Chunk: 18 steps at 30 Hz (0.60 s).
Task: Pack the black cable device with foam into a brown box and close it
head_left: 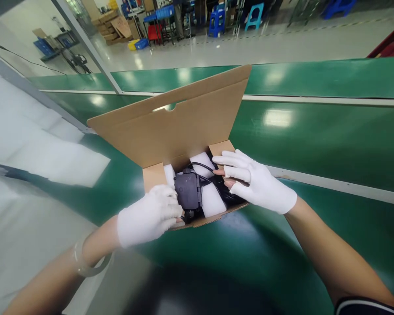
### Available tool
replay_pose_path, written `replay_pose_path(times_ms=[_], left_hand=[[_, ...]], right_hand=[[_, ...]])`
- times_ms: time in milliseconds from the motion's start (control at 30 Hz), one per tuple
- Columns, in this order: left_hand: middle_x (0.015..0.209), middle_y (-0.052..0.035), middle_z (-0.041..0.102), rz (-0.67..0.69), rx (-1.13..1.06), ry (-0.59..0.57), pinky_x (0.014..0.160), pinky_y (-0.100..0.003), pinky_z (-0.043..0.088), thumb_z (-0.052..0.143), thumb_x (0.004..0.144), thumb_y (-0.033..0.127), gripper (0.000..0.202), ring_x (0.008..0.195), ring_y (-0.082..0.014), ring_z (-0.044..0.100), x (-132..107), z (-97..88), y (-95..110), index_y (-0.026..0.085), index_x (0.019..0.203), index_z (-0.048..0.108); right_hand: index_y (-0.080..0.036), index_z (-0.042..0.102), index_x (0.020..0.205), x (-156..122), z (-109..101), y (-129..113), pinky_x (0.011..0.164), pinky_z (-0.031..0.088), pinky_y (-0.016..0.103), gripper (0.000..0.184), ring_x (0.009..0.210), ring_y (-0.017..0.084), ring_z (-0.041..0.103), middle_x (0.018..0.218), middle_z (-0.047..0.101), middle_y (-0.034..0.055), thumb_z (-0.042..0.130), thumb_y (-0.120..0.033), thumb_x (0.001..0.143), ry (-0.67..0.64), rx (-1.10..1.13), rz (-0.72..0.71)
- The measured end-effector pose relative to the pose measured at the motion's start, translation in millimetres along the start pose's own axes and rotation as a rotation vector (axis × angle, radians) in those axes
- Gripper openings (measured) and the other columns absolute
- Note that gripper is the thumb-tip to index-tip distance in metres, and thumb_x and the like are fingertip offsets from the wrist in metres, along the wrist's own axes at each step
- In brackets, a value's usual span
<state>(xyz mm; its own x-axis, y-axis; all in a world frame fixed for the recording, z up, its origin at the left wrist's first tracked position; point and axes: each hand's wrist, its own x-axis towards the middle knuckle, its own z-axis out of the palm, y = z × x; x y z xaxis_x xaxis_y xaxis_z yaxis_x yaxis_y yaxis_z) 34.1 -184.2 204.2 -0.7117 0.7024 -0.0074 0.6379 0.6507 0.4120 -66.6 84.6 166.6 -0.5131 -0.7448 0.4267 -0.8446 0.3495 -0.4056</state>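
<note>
An open cardboard box (197, 222) sits on the green surface, its lid (184, 127) raised at the back. Inside lies a black plastic device (188, 191) with a hinged-looking cover, beside white foam blocks (213, 200) and black cables (228, 192). My left hand (151, 214), in a white glove with some bare fingertips, curls over the box's front left corner, close to the device. Over the right end of the box, my right hand (254, 181), gloved alike, reaches with fingers stretched out above the cables and the right flap (220, 148). Its fingertips partly cover the contents there.
A pale metal rail (315, 99) runs across the green surface behind the box, joined by a slanted post (88, 48). White sheeting (36, 131) lies at the left. Beyond are stools (254, 16), bins (141, 43), stacked cartons (110, 28) and a person's legs (178, 19).
</note>
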Motion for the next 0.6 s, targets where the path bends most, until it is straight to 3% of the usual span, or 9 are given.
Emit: replay_pose_path(times_ms=[67, 133, 200, 233, 300, 400, 500, 600], left_hand=[[0.069, -0.0029, 0.049, -0.099, -0.051, 0.046, 0.064, -0.033, 0.036, 0.052, 0.091, 0.017, 0.014, 0.071, -0.0195, 0.046, -3.1, 2.3, 0.3, 0.015, 0.078, 0.058], [0.080, -0.0049, 0.054, -0.122, -0.097, 0.163, 0.066, -0.033, 0.040, 0.059, 0.088, 0.016, 0.010, 0.076, -0.0200, 0.049, -5.6, 5.8, -1.8, 0.014, 0.080, 0.054], [0.108, -0.0123, 0.054, -0.046, -0.100, 0.250, 0.081, -0.038, 0.045, 0.059, 0.090, 0.019, 0.009, 0.101, -0.0252, 0.050, -6.7, 8.4, -6.9, 0.013, 0.089, 0.052], [0.124, -0.0158, 0.048, 0.013, -0.082, 0.264, 0.091, -0.042, 0.043, 0.056, 0.092, 0.023, 0.013, 0.116, -0.0287, 0.044, -5.9, 8.9, -10.2, 0.013, 0.098, 0.052], [0.143, -0.0196, 0.029, 0.104, -0.006, 0.234, 0.105, -0.053, 0.032, 0.049, 0.096, 0.039, 0.039, 0.134, -0.0345, 0.022, 0.2, 8.2, -16.7, 0.012, 0.123, 0.045], [0.150, -0.0188, 0.013, 0.220, 0.086, 0.125, 0.111, -0.060, 0.017, 0.032, 0.094, 0.062, 0.072, 0.138, -0.0368, 0.006, 19.9, 4.5, -21.5, 0.011, 0.144, 0.021], [0.152, -0.0137, 0.008, 0.291, 0.107, -0.049, 0.115, -0.053, 0.012, 0.020, 0.091, 0.071, 0.081, 0.140, -0.0319, 0.003, 41.1, 3.1, -19.4, 0.012, 0.146, 0.019], [0.152, -0.0097, 0.011, 0.298, 0.131, -0.140, 0.116, -0.047, 0.011, 0.017, 0.089, 0.074, 0.084, 0.140, -0.0276, 0.005, 49.9, 6.5, -17.2, 0.012, 0.145, 0.026]], right_hand=[[-0.021, 0.063, 0.107, -1.1, 0.0, -3.4, 0.110, 0.030, 0.053, 0.025, 0.125, 0.023, 0.044, 0.134, 0.050, 0.0053, 0.046, -0.017, 0.089, 0.011, -0.002, -0.001], [-0.020, 0.062, 0.109, -1.8, 0.2, -5.3, 0.110, 0.029, 0.054, 0.026, 0.126, 0.024, 0.043, 0.133, 0.050, 0.0059, 0.044, -0.017, 0.090, 0.012, -0.005, 0.011], [-0.018, 0.056, 0.119, -2.3, 1.3, -6.4, 0.111, 0.028, 0.056, 0.032, 0.126, 0.024, 0.042, 0.132, 0.051, 0.0081, 0.044, -0.017, 0.090, 0.006, -0.015, 0.028], [-0.017, 0.049, 0.127, -2.8, 2.5, -7.5, 0.111, 0.027, 0.057, 0.039, 0.128, 0.025, 0.041, 0.133, 0.049, 0.0101, 0.045, -0.017, 0.089, 0.013, -0.024, 0.037], [-0.014, 0.029, 0.142, -4.7, 6.8, -12.6, 0.111, 0.026, 0.058, 0.058, 0.131, 0.026, 0.036, 0.139, 0.042, 0.0148, 0.045, -0.016, 0.086, 0.046, -0.043, 0.049], [-0.012, 0.004, 0.148, -11.1, 18.6, -30.8, 0.111, 0.025, 0.058, 0.074, 0.139, 0.027, 0.021, 0.149, 0.023, 0.0188, 0.039, -0.010, 0.083, 0.078, -0.056, 0.071], [-0.011, -0.005, 0.149, -20.5, 32.3, -54.3, 0.111, 0.024, 0.058, 0.078, 0.141, 0.028, 0.011, 0.152, 0.010, 0.0187, 0.037, -0.008, 0.083, 0.112, -0.043, 0.146], [-0.014, -0.005, 0.149, -22.2, 32.5, -64.3, 0.111, 0.027, 0.054, 0.080, 0.140, 0.029, 0.015, 0.153, 0.005, 0.0162, 0.041, -0.013, 0.084, 0.134, 0.060, 0.281]])
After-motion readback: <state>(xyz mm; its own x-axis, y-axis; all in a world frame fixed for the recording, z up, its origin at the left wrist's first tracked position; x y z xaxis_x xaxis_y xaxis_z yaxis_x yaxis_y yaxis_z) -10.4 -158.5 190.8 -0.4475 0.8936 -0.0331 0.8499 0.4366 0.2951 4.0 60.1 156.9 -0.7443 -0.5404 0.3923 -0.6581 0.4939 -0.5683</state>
